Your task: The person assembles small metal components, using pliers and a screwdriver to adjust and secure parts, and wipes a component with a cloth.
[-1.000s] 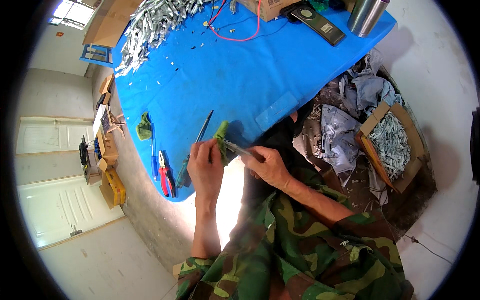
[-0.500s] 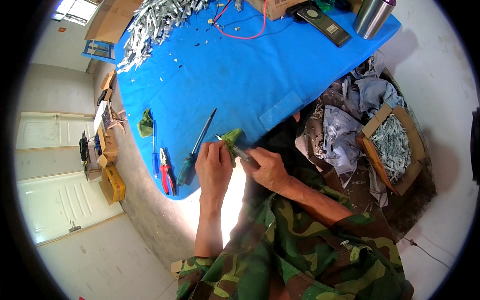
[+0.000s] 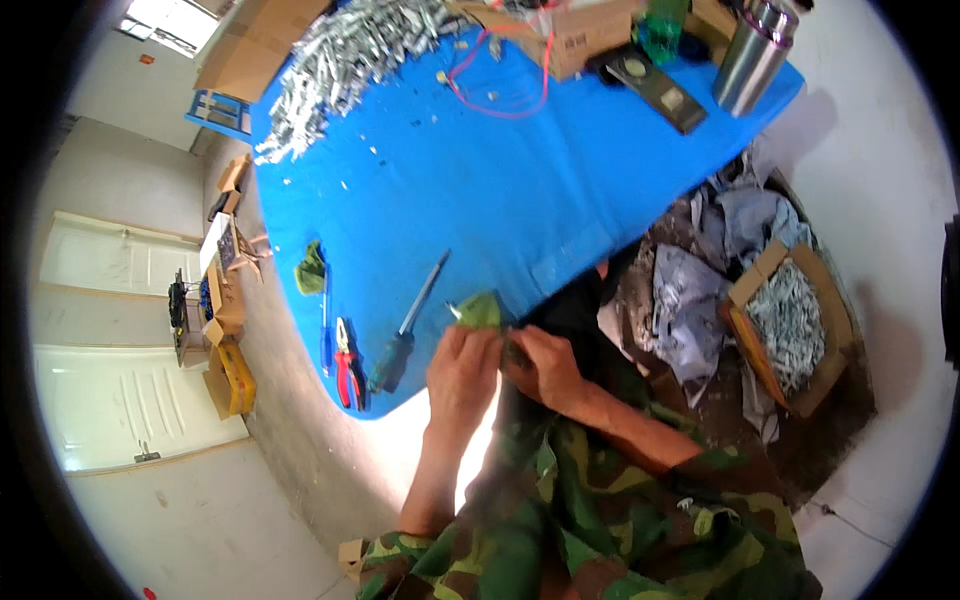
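Observation:
At the near edge of the blue-covered table, my left hand is closed, its fingers pinched on a green cloth. A small pale, shiny tip pokes out beside the cloth at those fingers. Close against it, my right hand is also closed; what it holds is blurred and mostly covered by the fingers. Left of my hands lies a screwdriver with a teal handle, its shaft slanting away. Beside it are red-handled pliers and a thin blue-handled screwdriver. Another green cloth lies at that tool's far end.
A heap of silvery metal pieces covers the far left of the table. A steel flask, a dark flat device and a cardboard box stand far right. An open carton of similar pieces sits right, by grey cloths.
Both hands and the green cloth sit lower in view, slightly right, and the hands are closer together. The whole scene has shifted down too. The grey piece seen at my right fingers is now mostly hidden.

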Tool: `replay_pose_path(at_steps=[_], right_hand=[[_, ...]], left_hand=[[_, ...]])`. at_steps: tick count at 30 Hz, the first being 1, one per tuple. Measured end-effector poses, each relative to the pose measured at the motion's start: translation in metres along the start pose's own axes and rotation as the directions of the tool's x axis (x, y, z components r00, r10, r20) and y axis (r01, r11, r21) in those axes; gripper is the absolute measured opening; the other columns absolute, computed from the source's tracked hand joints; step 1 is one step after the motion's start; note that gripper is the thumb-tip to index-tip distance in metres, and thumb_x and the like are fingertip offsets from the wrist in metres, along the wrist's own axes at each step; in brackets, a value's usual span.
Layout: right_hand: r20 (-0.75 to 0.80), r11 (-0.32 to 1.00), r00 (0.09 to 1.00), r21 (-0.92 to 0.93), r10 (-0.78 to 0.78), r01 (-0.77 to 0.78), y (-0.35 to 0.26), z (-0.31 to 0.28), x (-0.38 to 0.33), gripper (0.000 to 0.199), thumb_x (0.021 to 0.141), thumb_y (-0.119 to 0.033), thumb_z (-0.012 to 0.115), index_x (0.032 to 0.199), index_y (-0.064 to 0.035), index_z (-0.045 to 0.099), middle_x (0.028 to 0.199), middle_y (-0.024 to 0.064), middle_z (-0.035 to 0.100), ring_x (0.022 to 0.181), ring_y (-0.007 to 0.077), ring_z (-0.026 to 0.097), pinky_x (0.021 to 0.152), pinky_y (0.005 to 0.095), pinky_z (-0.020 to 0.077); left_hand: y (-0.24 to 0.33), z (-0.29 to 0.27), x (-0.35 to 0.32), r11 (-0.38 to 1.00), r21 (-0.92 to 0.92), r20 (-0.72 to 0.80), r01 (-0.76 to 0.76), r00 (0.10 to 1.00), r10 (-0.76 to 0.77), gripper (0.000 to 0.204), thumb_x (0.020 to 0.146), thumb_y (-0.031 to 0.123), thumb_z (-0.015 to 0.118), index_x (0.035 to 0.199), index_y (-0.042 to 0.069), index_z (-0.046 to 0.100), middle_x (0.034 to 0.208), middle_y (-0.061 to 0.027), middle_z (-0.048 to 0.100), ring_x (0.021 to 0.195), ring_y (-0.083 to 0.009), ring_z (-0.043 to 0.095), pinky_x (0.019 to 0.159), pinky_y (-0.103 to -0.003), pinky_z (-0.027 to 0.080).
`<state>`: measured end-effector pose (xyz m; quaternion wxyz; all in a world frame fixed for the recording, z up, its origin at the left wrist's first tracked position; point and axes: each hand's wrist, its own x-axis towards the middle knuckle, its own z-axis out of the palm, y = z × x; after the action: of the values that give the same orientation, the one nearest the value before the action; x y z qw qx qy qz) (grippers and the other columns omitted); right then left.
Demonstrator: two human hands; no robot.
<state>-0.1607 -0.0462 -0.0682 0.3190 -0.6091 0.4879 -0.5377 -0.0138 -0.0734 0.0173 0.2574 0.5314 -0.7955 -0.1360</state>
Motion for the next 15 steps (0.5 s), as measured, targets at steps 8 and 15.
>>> replay_pose_path(at_steps=[8,15], right_hand=[[-0.013,0.992,1.000,-0.124,-0.023,0.021,-0.001,0.001,0.001,0.022,0.086,-0.012,0.080,0.103,-0.0021,0.072,0.086,0.0153,0.068,0.075,0.0379,0.069,0.064,0.0440,0.0566],[-0.023,0.973,0.995,-0.214,-0.095,0.088,-0.001,0.003,-0.001,0.020,0.087,-0.013,0.078,0.102,-0.0023,0.073,0.082,0.0125,0.067,0.070,0.0334,0.069,0.063,0.0419,0.0575]], left_hand=[[-0.015,0.007,0.018,0.985,0.166,-0.088,-0.047,0.994,0.063,0.008,0.094,0.007,0.072,0.097,0.003,0.066,0.088,-0.0156,0.063,0.080,-0.0385,0.065,0.068,-0.049,0.053],[-0.024,-0.005,0.033,0.978,0.206,-0.144,-0.022,0.988,0.052,0.006,0.096,0.007,0.069,0.095,0.003,0.065,0.088,-0.0165,0.062,0.083,-0.0403,0.064,0.072,-0.051,0.052]])
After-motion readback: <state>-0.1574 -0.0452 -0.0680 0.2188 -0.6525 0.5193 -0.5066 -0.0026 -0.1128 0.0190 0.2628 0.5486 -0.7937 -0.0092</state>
